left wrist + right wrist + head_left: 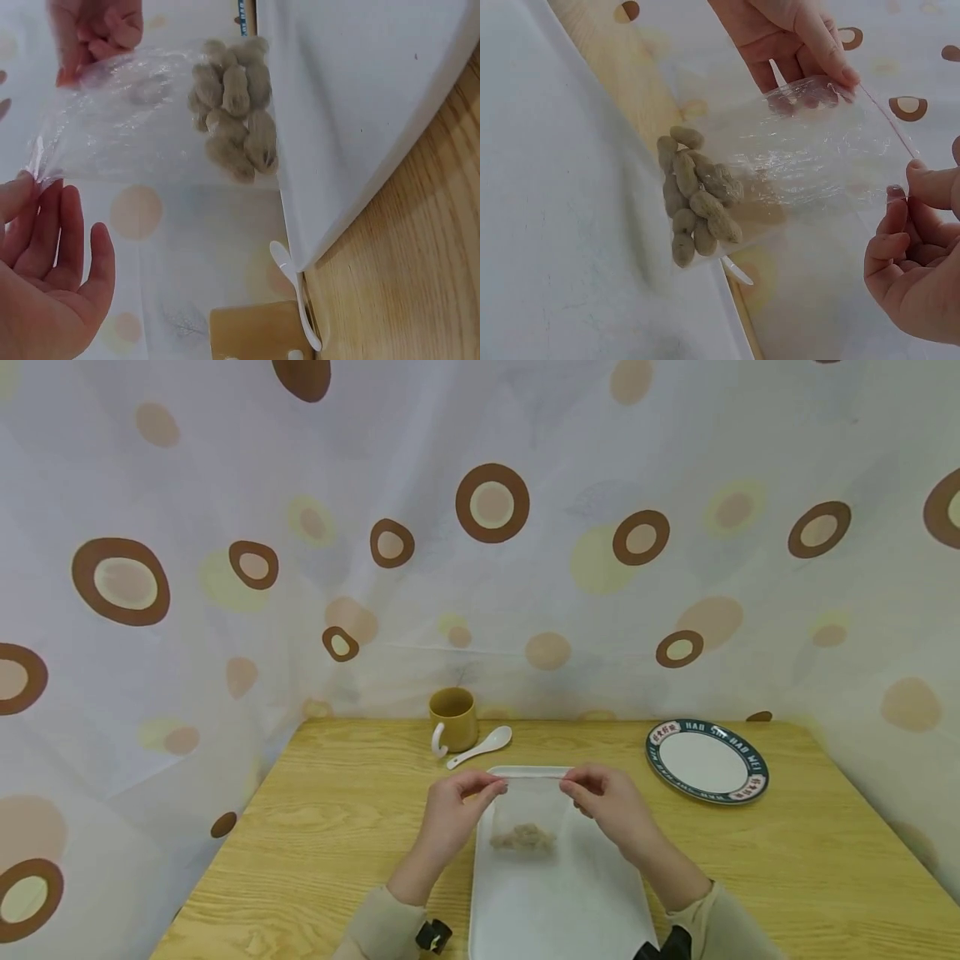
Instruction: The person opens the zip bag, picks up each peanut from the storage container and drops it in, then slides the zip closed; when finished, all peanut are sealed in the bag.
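Observation:
A clear plastic zip bag (802, 157) hangs between my two hands over a white tray (558, 902). Several peanuts in their shells (236, 97) lie gathered at the bag's bottom, which is close over the tray. My left hand (457, 810) pinches one top corner between thumb and fingers. At the opposite top corner, my right hand (611, 806) pinches the bag the same way. A pinkish-red line (889, 120) runs along the bag's top edge, stretched straight from hand to hand in the right wrist view.
Behind the tray, a mustard-yellow mug (456, 718) with a white handle stands beside a white spoon (483, 745). A plate (705, 760) with a dark green lettered rim is at the back right of the wooden table (337, 835). A dotted curtain (555, 577) hangs behind.

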Available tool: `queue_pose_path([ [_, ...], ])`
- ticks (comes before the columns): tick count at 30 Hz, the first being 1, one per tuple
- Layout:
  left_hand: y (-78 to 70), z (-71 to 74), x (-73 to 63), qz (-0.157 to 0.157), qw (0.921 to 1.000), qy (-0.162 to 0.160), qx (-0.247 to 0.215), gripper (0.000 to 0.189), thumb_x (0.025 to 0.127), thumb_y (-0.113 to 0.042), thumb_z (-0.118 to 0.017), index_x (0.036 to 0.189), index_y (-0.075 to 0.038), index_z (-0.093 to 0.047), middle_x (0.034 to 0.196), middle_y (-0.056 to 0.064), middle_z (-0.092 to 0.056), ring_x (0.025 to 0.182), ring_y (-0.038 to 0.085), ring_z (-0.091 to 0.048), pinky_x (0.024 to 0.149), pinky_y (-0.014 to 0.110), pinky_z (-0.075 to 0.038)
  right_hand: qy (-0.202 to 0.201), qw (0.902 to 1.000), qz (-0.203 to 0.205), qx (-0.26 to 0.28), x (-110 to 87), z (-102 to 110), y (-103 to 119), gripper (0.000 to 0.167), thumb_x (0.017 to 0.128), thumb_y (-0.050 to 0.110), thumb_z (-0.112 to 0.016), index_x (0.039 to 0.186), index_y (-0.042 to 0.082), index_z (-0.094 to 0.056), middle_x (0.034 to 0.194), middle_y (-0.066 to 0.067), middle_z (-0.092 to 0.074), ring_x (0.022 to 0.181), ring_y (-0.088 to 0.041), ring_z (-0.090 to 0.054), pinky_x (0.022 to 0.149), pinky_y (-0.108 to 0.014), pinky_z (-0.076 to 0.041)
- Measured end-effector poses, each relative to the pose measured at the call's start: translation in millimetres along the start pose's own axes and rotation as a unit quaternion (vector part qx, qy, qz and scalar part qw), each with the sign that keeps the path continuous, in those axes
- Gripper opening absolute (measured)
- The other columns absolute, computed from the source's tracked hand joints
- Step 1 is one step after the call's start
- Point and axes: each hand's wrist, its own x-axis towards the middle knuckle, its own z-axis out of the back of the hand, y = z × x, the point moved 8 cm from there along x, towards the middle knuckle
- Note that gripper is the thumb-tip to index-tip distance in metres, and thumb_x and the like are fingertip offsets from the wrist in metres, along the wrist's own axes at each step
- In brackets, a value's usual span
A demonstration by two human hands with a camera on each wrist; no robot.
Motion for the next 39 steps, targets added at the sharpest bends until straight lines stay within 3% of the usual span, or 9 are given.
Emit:
queue_pose_path([
  [5,-2.3,1.0,-2.1,-0.016,0.9991,-0.038,0.012,0.012,0.09,-0.019,-0.073,0.089,-0.008,-0.077,0.089,0.006,-0.076,0.09,0.023,-0.071,0.084,0.028,-0.055,0.011,0.9999,0.001,0.004,0.8,-5,1,0.023,0.096,0.016,-0.064,0.108,-0.005,-0.065,0.086,-0.005,-0.06,0.075,-0.014,-0.051,0.063,-0.022,-0.046],
  [10,2.6,-0.7,-3.9,0.001,0.9985,-0.052,-0.019,0.009,0.089,-0.016,-0.074,0.086,-0.007,-0.075,0.087,0.007,-0.075,0.086,0.016,-0.068,0.086,0.03,-0.055,0.021,0.9996,0.011,-0.017,-0.1,-7,4,0.02,0.095,0.017,-0.067,0.105,0.0,-0.07,0.09,-0.004,-0.064,0.08,-0.016,-0.053,0.065,-0.022,-0.047],
  [14,3.2,-5.6,-4.3,0.002,0.9993,-0.028,-0.024,0.007,0.088,-0.014,-0.073,0.085,-0.007,-0.073,0.089,0.006,-0.072,0.087,0.012,-0.063,0.089,0.033,-0.054,0.034,0.9977,0.04,-0.044,-3.2,-11,9,0.017,0.095,0.014,-0.065,0.103,0.0,-0.069,0.092,-0.007,-0.063,0.079,-0.016,-0.051,0.065,-0.022,-0.045],
  [19,-3.1,-13.6,-5.3,-0.022,0.9997,0.01,0.0,0.01,0.088,-0.019,-0.076,0.084,-0.011,-0.074,0.089,0.003,-0.073,0.088,0.011,-0.065,0.087,0.035,-0.054,0.048,0.9954,0.073,-0.038,-5.4,-15,11,0.019,0.096,0.012,-0.064,0.106,-0.004,-0.067,0.092,-0.011,-0.063,0.076,-0.012,-0.05,0.065,-0.021,-0.045],
  [24,-6.9,-15.7,-6.8,-0.037,0.9992,0.013,-0.012,0.007,0.088,-0.015,-0.075,0.083,-0.01,-0.074,0.087,0.003,-0.072,0.086,0.011,-0.065,0.088,0.041,-0.054,0.067,0.9937,0.083,-0.036,-6.0,-20,12,0.017,0.095,0.014,-0.066,0.103,-0.001,-0.069,0.089,-0.009,-0.062,0.074,-0.012,-0.051,0.065,-0.021,-0.045],
  [32,-10.4,-22.1,-5.8,-0.051,0.9976,0.046,0.012,0.004,0.089,-0.014,-0.071,0.087,-0.012,-0.074,0.088,0.001,-0.073,0.087,0.011,-0.067,0.088,0.045,-0.054,0.056,0.9941,0.082,-0.043,-7.6,-23,16,0.019,0.096,0.014,-0.065,0.102,-0.003,-0.067,0.086,-0.005,-0.059,0.071,-0.012,-0.046,0.06,-0.022,-0.04],
  [39,-18.5,-22.0,-7.0,-0.076,0.9959,0.049,0.004,0.004,0.088,-0.013,-0.073,0.086,-0.012,-0.076,0.086,0.001,-0.074,0.084,0.012,-0.067,0.086,0.042,-0.055,0.092,0.991,0.097,-0.007,-9.4,-29,18,0.021,0.092,0.014,-0.07,0.098,-0.006,-0.069,0.091,-0.014,-0.068,0.074,-0.009,-0.061,0.068,-0.023,-0.052],
])
